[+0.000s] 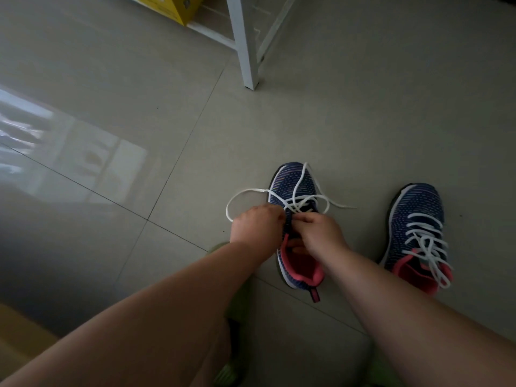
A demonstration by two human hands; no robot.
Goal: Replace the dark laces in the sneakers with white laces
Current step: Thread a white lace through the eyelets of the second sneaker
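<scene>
Your left hand point(255, 224) and right hand point(317, 233) work at the upper eyelets of the navy knit sneaker with coral-pink lining point(293, 188), which stands on the pale grey tiled floor point(167, 135) directly ahead of you, toe pointing away. Both hands are curled at the tongue; each appears to pinch part of the flat white lace point(300, 180), though the fingertips are hidden, so the exact grip cannot be confirmed. The lace is threaded through the lower eyelets only, with one slack loop lying on the floor to the left of the toe and a free end trailing to the right. The second navy sneaker point(416, 219), already carrying a white lace, stands well apart to the right. No dark lace is visible. Hazards, judged from this layout: pulling one side harder than the other will probably leave unequal ends; the slack loop may twist or snag under the toe when drawn in; the light sneaker may slide on the glossy tiles if neither hand steadies it. Light is low, so eyelets can be missed or skipped. For room, the floor lies open to the left and ahead; the white furniture leg point(245, 51) stands well beyond the toe, and your own legs border the near side.
</scene>
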